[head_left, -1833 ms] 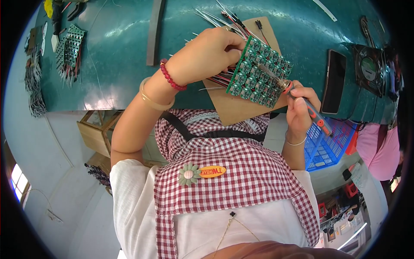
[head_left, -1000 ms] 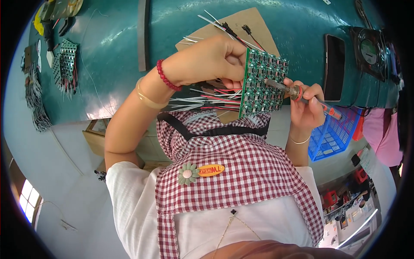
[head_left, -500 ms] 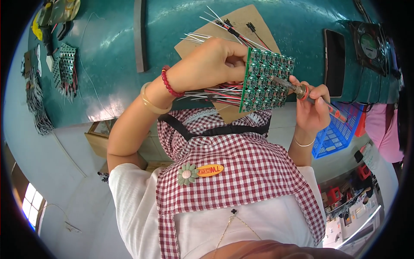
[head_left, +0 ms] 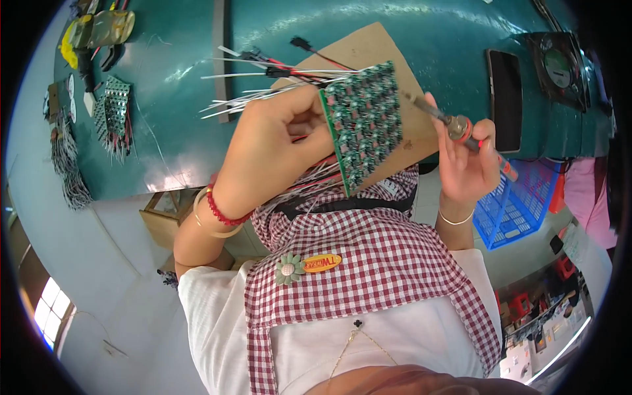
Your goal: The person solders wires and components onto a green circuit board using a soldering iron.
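Note:
My left hand [head_left: 280,135] grips a green circuit board panel [head_left: 365,122] by its left edge. The panel is tilted, its face dense with small components in rows. White, red and black wires [head_left: 283,69] with black plugs trail from behind it to the left, and more wires hang under my left wrist. In my right hand [head_left: 469,164] is a soldering iron [head_left: 459,128], held like a pen. Its tip points left, just off the panel's right edge and apart from it. Some left fingertips are hidden behind the panel.
Beneath the panel, a brown sheet [head_left: 375,43] lies on the green table [head_left: 178,125]. A phone [head_left: 505,99] and a black fan [head_left: 558,69] are to the right. Another wired board [head_left: 113,112], a wire bundle [head_left: 66,158] and tools sit left. A blue crate [head_left: 513,204] stands below the table's right.
The circuit board panel has shifted left and turned at a slant, its wires swinging left over the table. The soldering iron's tip, over the panel before, is now off its right edge.

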`<state>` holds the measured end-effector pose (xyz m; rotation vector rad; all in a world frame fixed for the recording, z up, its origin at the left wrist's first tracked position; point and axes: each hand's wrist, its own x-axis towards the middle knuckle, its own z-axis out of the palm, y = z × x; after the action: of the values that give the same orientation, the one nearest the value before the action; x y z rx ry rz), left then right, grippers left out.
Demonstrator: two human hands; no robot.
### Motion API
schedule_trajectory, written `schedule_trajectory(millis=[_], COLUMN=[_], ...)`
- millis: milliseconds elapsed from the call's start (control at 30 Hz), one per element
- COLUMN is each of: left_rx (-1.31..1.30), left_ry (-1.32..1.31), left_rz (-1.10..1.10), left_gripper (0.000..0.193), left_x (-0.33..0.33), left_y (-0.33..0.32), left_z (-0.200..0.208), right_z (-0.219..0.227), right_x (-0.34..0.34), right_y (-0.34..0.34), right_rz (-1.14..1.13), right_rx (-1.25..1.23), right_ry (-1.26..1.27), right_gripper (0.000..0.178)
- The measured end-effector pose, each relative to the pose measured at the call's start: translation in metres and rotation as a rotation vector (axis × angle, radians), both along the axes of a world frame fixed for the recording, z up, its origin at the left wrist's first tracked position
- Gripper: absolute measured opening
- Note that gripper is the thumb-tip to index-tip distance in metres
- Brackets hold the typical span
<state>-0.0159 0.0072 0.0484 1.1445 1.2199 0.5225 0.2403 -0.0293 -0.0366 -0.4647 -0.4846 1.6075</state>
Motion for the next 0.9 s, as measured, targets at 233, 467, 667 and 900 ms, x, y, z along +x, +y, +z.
schedule_trajectory(millis=[233, 467, 667, 900], left_rx=[-0.093, -0.056, 0.032, 0.073], left_ry=[-0.069, -0.231, -0.198, -0.102], left_rz=[0.148, 0.273, 0.213, 0.096], left_gripper=[0.009, 0.006, 0.015, 0.023], left_x=[0.003, 0.031, 0.026, 0.017], left_y=[-0.004, -0.003, 0.006, 0.003], left_z=[-0.009, -0.018, -0.030, -0.046], right_z=[-0.012, -0.010, -0.014, -0.012], right_x=[-0.053, -0.054, -0.048, -0.040], right_y=[0.023, 0.027, 0.028, 0.033], right_rz=[-0.043, -0.100, -0.123, -0.134], right_rx=[0.138, 0.102, 0.087, 0.097], right_ry=[-0.092, -0.132, -0.097, -0.155], right_gripper=[0.040, 0.039, 0.038, 0.037])
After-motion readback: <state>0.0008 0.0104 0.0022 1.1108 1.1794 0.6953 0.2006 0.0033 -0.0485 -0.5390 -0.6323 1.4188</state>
